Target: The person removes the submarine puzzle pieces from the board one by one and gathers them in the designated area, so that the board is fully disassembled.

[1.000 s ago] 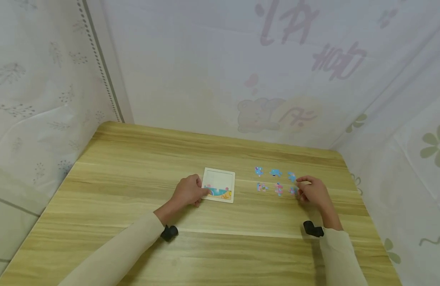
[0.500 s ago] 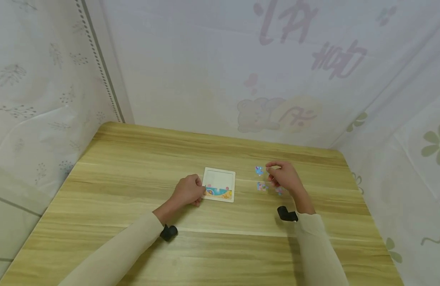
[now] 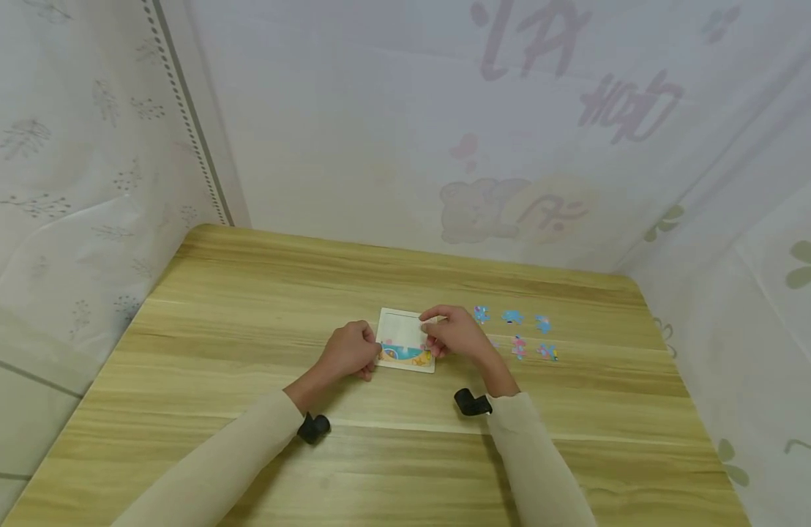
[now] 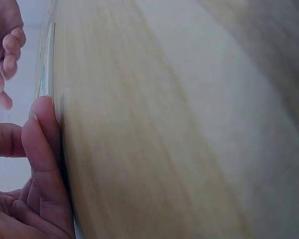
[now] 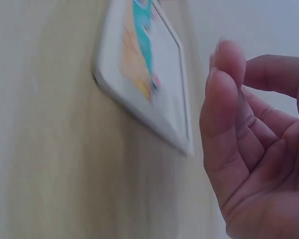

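A square, pale puzzle tray (image 3: 407,367) lies on the table in the head view. A strip of beach picture (image 3: 404,354) fills its lower part; bare board shows above. My left hand (image 3: 349,350) grips the tray's left edge, its fingertips against the rim in the left wrist view. Over the tray's right side hovers my right hand (image 3: 458,333), fingers loosely bent. In the right wrist view, no piece shows at its thumb and fingertips (image 5: 222,99), and the tray (image 5: 139,112) is beside them. Blue puzzle pieces (image 3: 512,317) and pinkish ones (image 3: 519,347) lie farther right in two rows.
The wooden table (image 3: 280,278) carries the tray and pieces. Printed white cloth (image 3: 353,146) hangs behind it and at both sides. A black wrist camera (image 3: 471,402) sits at my right cuff, another (image 3: 313,428) at my left. My right forearm partly covers one piece.
My right hand has moved left from the far right pieces, across the rows, to the tray's right side. The pieces appear unmoved. My left hand stays at the tray's left edge.
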Tool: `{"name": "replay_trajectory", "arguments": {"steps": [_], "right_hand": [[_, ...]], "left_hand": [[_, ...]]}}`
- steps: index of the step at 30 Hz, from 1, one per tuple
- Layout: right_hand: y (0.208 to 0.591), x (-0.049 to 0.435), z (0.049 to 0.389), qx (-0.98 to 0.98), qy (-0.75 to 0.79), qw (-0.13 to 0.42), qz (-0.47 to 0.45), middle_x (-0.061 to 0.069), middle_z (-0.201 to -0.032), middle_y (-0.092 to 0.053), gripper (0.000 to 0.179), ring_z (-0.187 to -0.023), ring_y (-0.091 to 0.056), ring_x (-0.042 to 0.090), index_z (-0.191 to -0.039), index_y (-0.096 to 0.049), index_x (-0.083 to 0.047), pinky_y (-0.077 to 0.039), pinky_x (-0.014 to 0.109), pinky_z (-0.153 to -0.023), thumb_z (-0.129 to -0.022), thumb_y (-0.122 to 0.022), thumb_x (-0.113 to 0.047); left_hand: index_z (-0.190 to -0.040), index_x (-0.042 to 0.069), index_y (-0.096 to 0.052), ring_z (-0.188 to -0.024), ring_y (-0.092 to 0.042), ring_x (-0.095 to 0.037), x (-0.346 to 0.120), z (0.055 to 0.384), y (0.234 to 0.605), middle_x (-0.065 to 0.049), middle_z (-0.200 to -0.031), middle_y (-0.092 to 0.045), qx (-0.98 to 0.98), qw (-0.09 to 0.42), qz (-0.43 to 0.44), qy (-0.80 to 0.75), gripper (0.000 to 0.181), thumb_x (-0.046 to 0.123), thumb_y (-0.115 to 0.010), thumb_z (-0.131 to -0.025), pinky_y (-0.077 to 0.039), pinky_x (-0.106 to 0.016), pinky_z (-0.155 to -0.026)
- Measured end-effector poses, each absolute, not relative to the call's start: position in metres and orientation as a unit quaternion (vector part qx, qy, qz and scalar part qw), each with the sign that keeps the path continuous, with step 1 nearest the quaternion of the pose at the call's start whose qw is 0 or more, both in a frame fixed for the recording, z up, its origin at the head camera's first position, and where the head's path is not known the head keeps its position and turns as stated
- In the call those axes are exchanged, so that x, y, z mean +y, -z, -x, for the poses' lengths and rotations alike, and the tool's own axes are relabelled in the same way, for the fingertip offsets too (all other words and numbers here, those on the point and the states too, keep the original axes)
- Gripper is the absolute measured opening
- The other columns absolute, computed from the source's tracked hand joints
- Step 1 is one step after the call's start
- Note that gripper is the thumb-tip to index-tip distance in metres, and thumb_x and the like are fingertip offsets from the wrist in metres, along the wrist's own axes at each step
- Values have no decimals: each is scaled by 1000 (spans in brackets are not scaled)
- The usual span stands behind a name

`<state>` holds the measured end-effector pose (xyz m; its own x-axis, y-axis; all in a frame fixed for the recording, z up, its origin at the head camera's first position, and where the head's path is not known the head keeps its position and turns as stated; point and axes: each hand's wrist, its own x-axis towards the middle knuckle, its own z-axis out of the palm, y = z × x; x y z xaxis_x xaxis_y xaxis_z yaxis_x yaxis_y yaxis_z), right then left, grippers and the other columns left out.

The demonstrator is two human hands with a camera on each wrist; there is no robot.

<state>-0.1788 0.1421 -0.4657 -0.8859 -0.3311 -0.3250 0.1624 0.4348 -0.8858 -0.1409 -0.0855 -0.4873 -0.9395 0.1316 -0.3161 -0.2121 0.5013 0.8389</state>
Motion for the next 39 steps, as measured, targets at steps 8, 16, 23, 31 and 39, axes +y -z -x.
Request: {"name": "replay_trajectory", "arguments": {"steps": [8,16,23,31,39], "right_hand": [[481,118,172,811,507,273,102,6,-64,-64,27,-48,-59,13,-119,-62,-3,-54,26,-48,-92,-62,-9],[495,110,165,839,459,251,150,2,-58,-57,34,-44,-51,13,-122,-63,-11,-48,24,-45,-89,-60,-7],[493,106,162,873,396,221,178,-2,-53,-50,36,-41,-42,10,-123,-66,-15,-34,21,-41,-87,-60,-7],[488,102,166,881,369,227,189,-3,-47,-45,31,-39,-37,10,-116,-67,-14,-33,21,-42,-87,-61,-3],[488,100,169,870,390,237,184,-2,-49,-43,25,-38,-37,10,-104,-56,-11,-31,21,-41,-86,-50,5]], "left_hand": [[-81,4,-55,-41,-60,-15,-85,142,487,-8,-58,-63,852,174,26,-493,8,7,-60,-87,-54,-26,-43],[-81,4,-54,-40,-60,-15,-86,141,486,-8,-57,-62,853,169,22,-494,8,6,-59,-87,-54,-26,-42],[-81,3,-55,-40,-60,-16,-86,142,488,-8,-57,-62,850,170,20,-498,9,6,-60,-87,-54,-27,-43],[-81,3,-55,-42,-61,-16,-87,142,491,-8,-58,-63,846,178,8,-502,7,4,-56,-88,-54,-25,-43],[-83,2,-55,-42,-61,-15,-89,144,491,-9,-58,-64,843,188,10,-503,4,0,-53,-85,-54,-26,-43]]}}
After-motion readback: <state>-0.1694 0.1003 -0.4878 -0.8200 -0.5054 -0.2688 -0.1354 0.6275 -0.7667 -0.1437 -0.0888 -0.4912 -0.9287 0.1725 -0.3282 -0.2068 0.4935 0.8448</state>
